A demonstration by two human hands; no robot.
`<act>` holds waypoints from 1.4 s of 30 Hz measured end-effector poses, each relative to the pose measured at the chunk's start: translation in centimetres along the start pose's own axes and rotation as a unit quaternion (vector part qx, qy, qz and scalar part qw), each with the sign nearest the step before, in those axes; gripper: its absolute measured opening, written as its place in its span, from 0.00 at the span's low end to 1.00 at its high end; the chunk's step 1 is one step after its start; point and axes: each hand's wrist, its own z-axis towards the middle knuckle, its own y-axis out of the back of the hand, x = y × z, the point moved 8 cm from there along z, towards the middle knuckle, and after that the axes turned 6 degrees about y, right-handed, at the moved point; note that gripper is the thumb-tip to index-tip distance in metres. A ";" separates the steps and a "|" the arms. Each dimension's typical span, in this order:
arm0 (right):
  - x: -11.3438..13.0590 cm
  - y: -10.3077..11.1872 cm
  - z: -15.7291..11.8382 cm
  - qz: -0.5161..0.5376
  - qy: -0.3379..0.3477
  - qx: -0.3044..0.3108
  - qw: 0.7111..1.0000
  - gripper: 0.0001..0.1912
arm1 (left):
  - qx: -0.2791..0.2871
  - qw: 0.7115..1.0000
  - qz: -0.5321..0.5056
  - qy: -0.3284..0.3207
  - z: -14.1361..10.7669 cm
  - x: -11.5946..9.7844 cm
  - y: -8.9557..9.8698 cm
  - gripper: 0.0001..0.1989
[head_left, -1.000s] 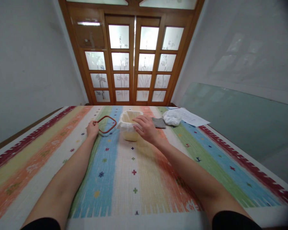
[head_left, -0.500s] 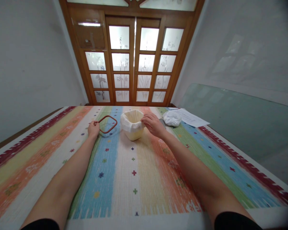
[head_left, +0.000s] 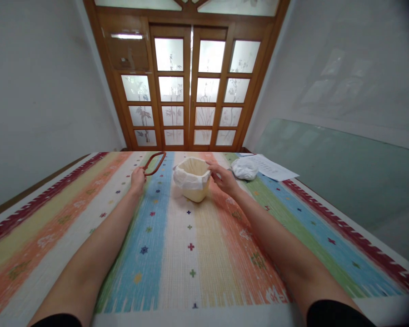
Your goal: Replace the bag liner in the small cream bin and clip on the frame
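Note:
My left hand (head_left: 138,179) is closed on a brown rounded-square ring (head_left: 161,165), held up at a tilt to the left of a small trash bin (head_left: 195,196). The bin is pale yellow and stands upright on the striped tablecloth. A white plastic bag (head_left: 191,182) lines it and is folded down over its rim. At the bin's right side, my right hand (head_left: 224,180) has its fingers on the lined rim, with the thumb side partly hidden. The ring and the bin are apart.
A crumpled white bundle (head_left: 244,169) lies right of my right hand. Behind it, printed paper sheets (head_left: 272,168) rest on the table. A greenish glass panel (head_left: 327,177) leans along the right wall. Wooden glazed doors (head_left: 192,104) stand beyond the table.
My left hand has moved slightly right and away from me, and the ring has been raised and tilted. The bin has shifted a little right and nearer, with my right hand still at its rim.

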 end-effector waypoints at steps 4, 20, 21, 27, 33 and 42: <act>-0.5 -0.5 -0.2 0.053 -0.029 0.008 0.998 0.15 | 0.080 0.995 -0.059 0.007 -2.3 -2.9 -2.8 0.11; 2.0 -3.3 0.3 0.111 -0.051 0.034 0.992 0.14 | 0.187 0.981 -0.034 -0.022 -8.6 -8.1 -5.4 0.06; 2.0 -3.3 0.3 0.108 -0.051 0.033 0.992 0.13 | 0.186 0.982 -0.026 -0.030 -8.6 -8.2 -5.4 0.06; 2.2 -3.2 0.4 0.105 -0.048 0.018 0.993 0.15 | 0.183 0.979 0.012 -0.086 -8.8 -9.0 -5.2 0.06; 3.0 -2.8 0.8 0.102 -0.027 0.030 0.994 0.19 | 0.133 0.982 0.053 -0.119 -8.4 -9.4 -4.4 0.06; 4.3 1.3 2.1 0.000 -0.054 -0.092 0.994 0.15 | 0.026 0.962 0.113 -0.248 -12.1 -14.5 -1.6 0.20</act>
